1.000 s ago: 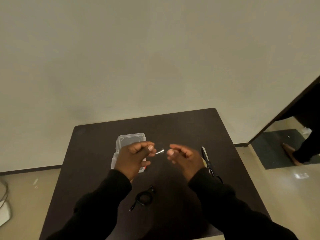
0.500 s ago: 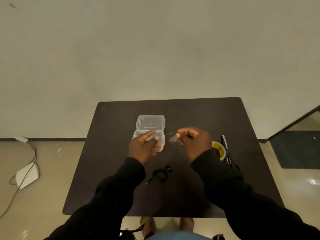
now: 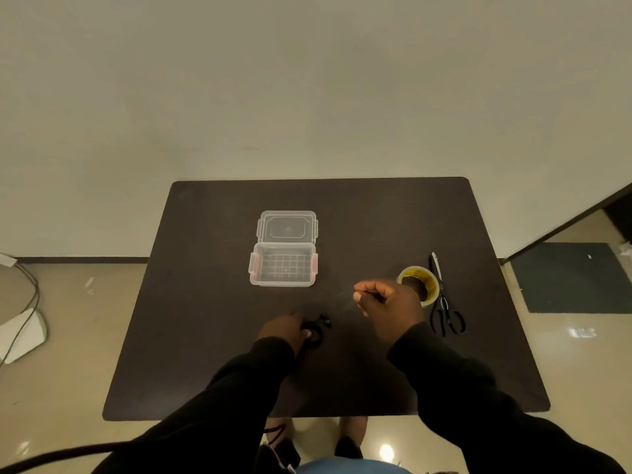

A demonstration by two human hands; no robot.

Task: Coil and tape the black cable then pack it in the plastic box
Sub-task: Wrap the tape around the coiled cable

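Observation:
The coiled black cable (image 3: 316, 333) lies on the dark table (image 3: 212, 336) near the front middle. My left hand (image 3: 284, 328) is down on the coil's left side, fingers closed on it. My right hand (image 3: 390, 307) hovers to the right of the coil, pinching a small clear piece of tape that is barely visible. The clear plastic box (image 3: 283, 271) with red latches stands open behind the hands, its lid (image 3: 287, 227) lying flat behind it. The box is empty.
A yellow-cored tape roll (image 3: 422, 283) sits right of my right hand, black scissors (image 3: 444, 311) and a pen (image 3: 436, 265) beside it. A white device with cables (image 3: 20, 331) lies on the floor at the left. My feet show below the table's front edge.
My left hand let go of the tape piece and dropped down onto the cable coil. My right hand kept the tape piece and moved right. The camera tilted downward.

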